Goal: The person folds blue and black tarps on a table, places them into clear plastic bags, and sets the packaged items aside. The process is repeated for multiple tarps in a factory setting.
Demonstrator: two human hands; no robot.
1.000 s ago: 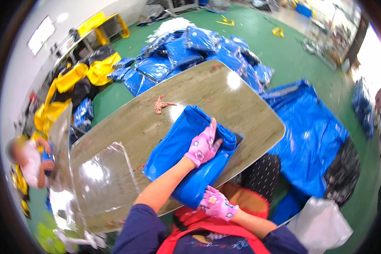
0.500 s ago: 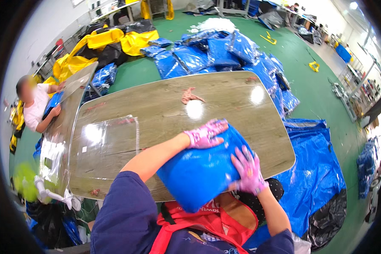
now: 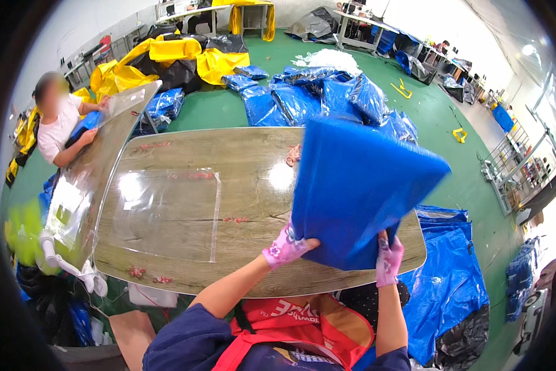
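A folded blue tarp [image 3: 361, 191] is held up over the right half of the wood-grain table [image 3: 247, 272], its far end raised and tilted. My left hand [image 3: 288, 245], in a pink flowered glove, grips its lower left edge with the thumb on the near face. At the lower right edge my right hand [image 3: 388, 260], gloved alike, pinches the tarp, its fingers partly hidden. To the left, a clear plastic bag [image 3: 166, 213] lies flat on the table. Some reddish scraps [image 3: 236, 220] lie beside the bag.
Blue packed bundles [image 3: 290, 102] are heaped on the green floor beyond the table. An unfolded blue tarp [image 3: 445, 278] lies at the right. Another person [image 3: 58, 120] works at the left side table [image 3: 114, 133]. A white fan [image 3: 67, 263] stands at the near left.
The folded tarp has gone from close to my body, under my spread hands, to raised and farther forward. Both hands have shifted to its near edges and now grip it.
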